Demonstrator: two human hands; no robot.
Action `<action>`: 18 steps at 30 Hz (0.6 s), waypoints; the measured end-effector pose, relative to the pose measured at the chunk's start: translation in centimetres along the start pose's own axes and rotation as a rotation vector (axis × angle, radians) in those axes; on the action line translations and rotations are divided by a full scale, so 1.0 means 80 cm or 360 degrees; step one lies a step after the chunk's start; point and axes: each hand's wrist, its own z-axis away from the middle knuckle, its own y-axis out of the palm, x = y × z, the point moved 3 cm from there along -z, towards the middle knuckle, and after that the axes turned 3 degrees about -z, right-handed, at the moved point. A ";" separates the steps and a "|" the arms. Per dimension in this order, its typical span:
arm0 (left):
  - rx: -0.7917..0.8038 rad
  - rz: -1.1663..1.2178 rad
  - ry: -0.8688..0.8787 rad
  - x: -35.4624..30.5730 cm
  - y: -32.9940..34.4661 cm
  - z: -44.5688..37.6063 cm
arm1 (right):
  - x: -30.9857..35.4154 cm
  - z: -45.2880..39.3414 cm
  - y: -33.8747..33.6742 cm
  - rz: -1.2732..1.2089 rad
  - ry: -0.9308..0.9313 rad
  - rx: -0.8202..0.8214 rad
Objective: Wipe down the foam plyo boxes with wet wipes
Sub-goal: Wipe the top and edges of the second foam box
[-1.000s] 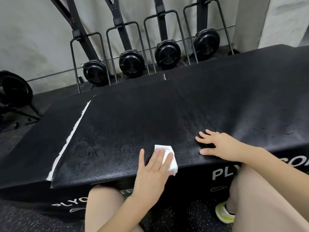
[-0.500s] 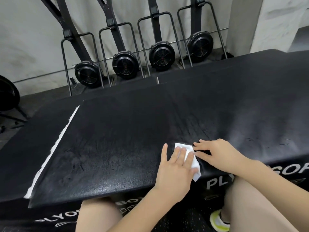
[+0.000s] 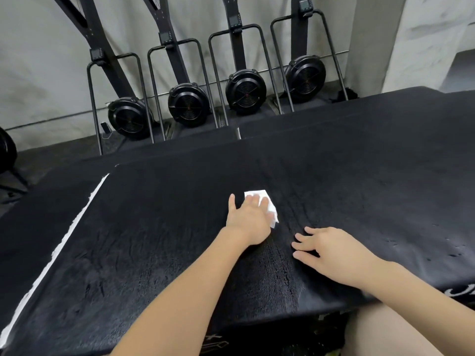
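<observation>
Moved: left hand point(image 3: 250, 222) + wet wipe point(image 3: 259, 201) have gone from near front edge to further up the plyo box point(image 3: 167, 253) top vs 0.5 s ago; right hand point(image 3: 326, 250) no longer touching wipe, now apart from it.
Left hand: fingers straight, laid flat on wipe, pressing it to box top; thumb spread out to the left. Slightly blurred.
Right hand: palm down on box top, fingers spread + relaxed, holding nothing; sits nearer the front edge, right of left hand.
Wipe: white, folded, under left fingers; far corner + right edge stick out past them. Roughly mid-box.
Box: black, textured top w/ streaky sheen around the hands; white torn strip point(image 3: 59, 250) runs along its left edge. White lettering on front face at lower right, only partly in view.
2nd box point(image 3: 385, 116): black, behind, touching or just beside, can't tell which.
Background: four black fan-wheel machines point(image 3: 244, 95) in a row against pale wall point(image 3: 38, 60).
Bottom right: person's bare leg point(image 3: 385, 332).
</observation>
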 end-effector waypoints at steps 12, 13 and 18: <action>-0.0098 0.0016 0.0314 -0.025 0.017 0.101 | -0.023 -0.059 -0.038 -0.0004 -0.0013 -0.0249; -0.0059 0.0030 0.0311 -0.022 0.014 0.094 | -0.028 -0.076 -0.041 0.0022 -0.0016 -0.0224; 0.0070 0.0134 0.0238 0.002 -0.002 0.028 | -0.047 -0.151 -0.050 0.0022 0.0027 -0.0057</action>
